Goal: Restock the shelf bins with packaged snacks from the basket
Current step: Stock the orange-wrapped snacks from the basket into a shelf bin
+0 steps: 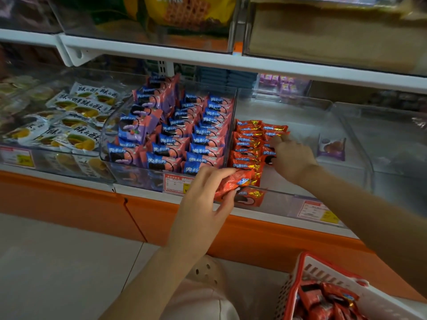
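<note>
On my feed, the left hand [203, 202] has its grip clamped on a red snack packet [232, 183], held at the front edge of the clear shelf bin [305, 128]. The right hand [292, 158] is inside that bin, fingertips [276, 141] on the rows of red packets [247, 146]. I cannot tell whether its grip pinches one. The red basket [298, 273] sits lower right with more packets inside.

The light is dim and soft, falling from above with no hard shadows. Pale glare streaks the clear bin walls [233, 112], and foil on the red packets [248, 144] glints. Goods above the upper shelf [208, 57] and at its left edge are blurred, and the shelf rails bow.
</note>
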